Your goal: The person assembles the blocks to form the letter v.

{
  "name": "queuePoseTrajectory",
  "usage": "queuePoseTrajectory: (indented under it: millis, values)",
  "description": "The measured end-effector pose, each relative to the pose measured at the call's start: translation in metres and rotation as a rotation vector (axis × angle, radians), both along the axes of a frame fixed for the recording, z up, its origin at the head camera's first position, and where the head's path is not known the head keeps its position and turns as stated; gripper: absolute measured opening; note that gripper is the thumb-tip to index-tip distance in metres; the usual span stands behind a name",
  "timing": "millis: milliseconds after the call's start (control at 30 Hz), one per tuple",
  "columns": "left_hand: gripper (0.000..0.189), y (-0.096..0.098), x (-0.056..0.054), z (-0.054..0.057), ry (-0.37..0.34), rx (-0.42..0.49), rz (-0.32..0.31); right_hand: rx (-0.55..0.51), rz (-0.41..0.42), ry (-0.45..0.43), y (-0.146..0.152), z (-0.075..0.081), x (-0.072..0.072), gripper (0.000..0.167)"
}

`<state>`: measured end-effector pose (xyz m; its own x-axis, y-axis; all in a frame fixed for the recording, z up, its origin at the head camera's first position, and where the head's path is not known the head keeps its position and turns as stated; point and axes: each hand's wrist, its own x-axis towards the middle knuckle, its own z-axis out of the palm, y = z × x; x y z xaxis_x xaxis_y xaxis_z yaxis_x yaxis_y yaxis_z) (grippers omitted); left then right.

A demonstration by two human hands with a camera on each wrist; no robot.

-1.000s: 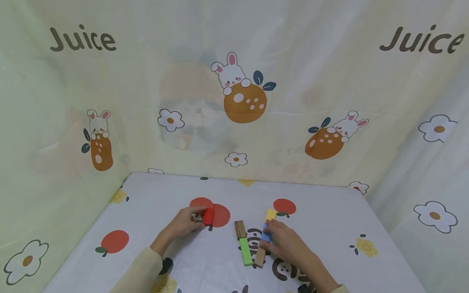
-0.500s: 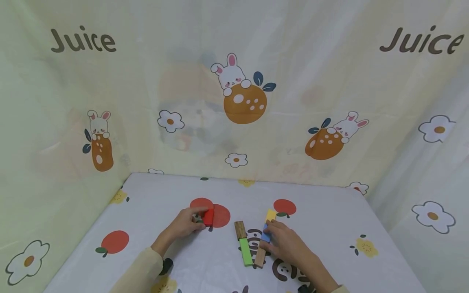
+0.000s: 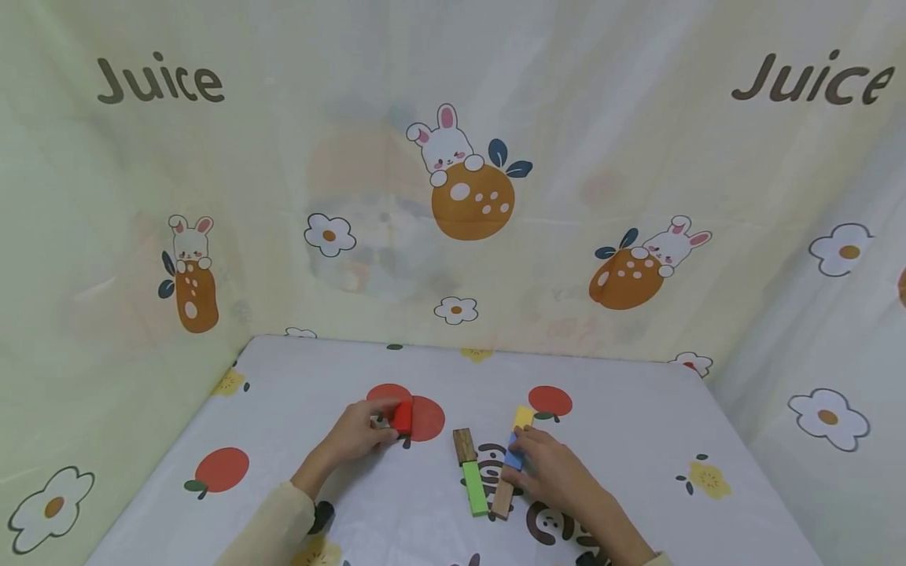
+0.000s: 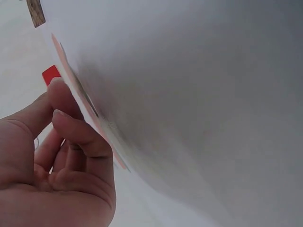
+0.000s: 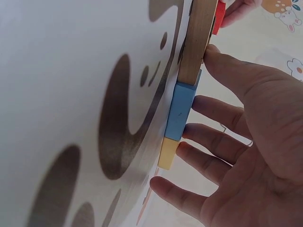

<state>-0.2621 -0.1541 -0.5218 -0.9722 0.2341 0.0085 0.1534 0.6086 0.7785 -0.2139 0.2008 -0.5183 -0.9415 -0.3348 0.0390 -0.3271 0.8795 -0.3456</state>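
Observation:
My left hand [image 3: 359, 428] pinches a small red block [image 3: 402, 418] between thumb and fingertips, over a printed red fruit on the cloth. In the left wrist view only a corner of the red block [image 4: 51, 74] shows past the fingers. To the right, a yellow block [image 3: 523, 417], a blue block [image 3: 513, 453] and a plain wood block [image 3: 502, 498] lie end to end in a slanting row. My right hand [image 3: 550, 464] rests along this row. In the right wrist view its fingers stretch along the blue block [image 5: 182, 111], with the thumb against the plain wood block [image 5: 196, 45].
A dark brown wood block [image 3: 464, 446] and a green block [image 3: 475, 488] form a second row between the hands. The front ends of both rows stand close together. The white printed cloth [image 3: 623, 440] covers the table, with patterned curtains [image 3: 382, 275] behind and at both sides.

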Motion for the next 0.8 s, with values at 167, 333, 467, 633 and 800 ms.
queuePoseTrajectory:
  millis: [167,333,467,633,800]
  values:
    - [0.056,0.004,0.000,0.000,0.024,-0.003,0.042,0.001,0.003,0.005,0.000,0.000,0.000,0.052]
    - [0.056,0.010,0.002,0.000,0.025,0.036,0.056,-0.004,0.002,0.005,0.000,0.000,-0.001,0.051]
    - [0.055,0.015,0.003,0.000,0.022,0.055,0.065,-0.010,0.003,-0.002,-0.001,0.000,0.000,0.049]
    - [0.057,0.021,0.004,0.000,0.017,0.057,0.074,-0.009,0.001,-0.006,-0.001,0.001,0.001,0.051]
    - [0.057,0.028,0.004,0.002,0.003,0.071,0.090,-0.012,-0.001,-0.009,0.000,0.002,0.002,0.052]
